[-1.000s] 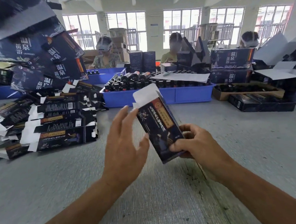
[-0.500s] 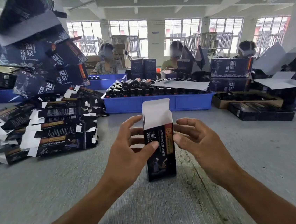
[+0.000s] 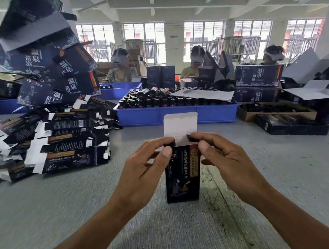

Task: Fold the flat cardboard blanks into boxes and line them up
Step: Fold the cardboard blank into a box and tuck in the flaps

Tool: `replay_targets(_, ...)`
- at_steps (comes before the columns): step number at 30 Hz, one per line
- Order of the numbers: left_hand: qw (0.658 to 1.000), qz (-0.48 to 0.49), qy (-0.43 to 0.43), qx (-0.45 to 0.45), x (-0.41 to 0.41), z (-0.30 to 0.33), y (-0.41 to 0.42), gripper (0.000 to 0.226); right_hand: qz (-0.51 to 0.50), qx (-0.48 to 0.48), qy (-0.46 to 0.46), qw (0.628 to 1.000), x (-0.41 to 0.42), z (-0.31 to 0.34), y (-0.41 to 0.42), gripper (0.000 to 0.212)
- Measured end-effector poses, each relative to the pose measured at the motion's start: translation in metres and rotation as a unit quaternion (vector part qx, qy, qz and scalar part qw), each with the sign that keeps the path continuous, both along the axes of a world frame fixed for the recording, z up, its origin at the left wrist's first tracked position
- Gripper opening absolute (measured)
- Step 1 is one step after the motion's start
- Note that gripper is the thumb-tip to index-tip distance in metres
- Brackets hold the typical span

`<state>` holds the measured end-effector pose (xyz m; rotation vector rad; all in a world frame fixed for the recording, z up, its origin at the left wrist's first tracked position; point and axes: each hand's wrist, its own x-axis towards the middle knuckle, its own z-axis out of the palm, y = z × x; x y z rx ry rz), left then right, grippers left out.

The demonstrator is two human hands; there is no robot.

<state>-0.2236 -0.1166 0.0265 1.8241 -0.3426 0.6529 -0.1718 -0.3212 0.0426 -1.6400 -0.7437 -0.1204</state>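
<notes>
At the middle of the grey surface [image 3: 46,207], a dark printed box [image 3: 182,179] stands upright, its white top flap [image 3: 180,124] raised and its mouth open toward the camera. The left hand [image 3: 144,171] pinches the box's upper left corner between thumb and curled fingers; the right hand [image 3: 224,158] pinches the upper right corner the same way. To the left, a heap of flat blanks [image 3: 66,142] lies on the surface, white tabs sticking out. Behind the box, a blue tray [image 3: 179,115] is packed with dark bottles [image 3: 157,100], partly covered by a white sheet [image 3: 205,94]. On the right, an open brown carton [image 3: 246,114] holds dark contents too dim to make out.
</notes>
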Motion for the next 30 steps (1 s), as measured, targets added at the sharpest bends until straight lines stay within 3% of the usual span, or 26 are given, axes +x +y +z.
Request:
replay_targets(6,0.999,0.009,-0.04,0.0,-0.0016,0.0043,-0.0044,0.026,0.018,0.073,-0.004,0.997,0.0006,-0.001,0.0023,0.02)
replay_targets(11,0.999,0.014,-0.051,0.002,-0.0024,0.0069,-0.0043,0.022,0.002,0.074,-0.005,0.997,0.0017,-0.0019,0.0023,0.022)
replay_targets(14,0.998,0.014,-0.054,0.0,-0.0026,0.0067,-0.0052,0.021,0.001,0.065,-0.013,0.998,-0.0024,0.0003,0.0021,0.033)
replay_targets(22,0.996,-0.025,-0.029,-0.077,-0.0054,0.0057,-0.0084,0.021,-0.028,0.093,-0.019,0.995,-0.007,0.001,0.0068,0.023)
replay_targets(30,0.997,-0.004,-0.037,-0.062,-0.0071,0.0071,-0.0087,0.03,-0.035,0.102,-0.023,0.994,-0.0048,-0.0011,0.0057,0.021)
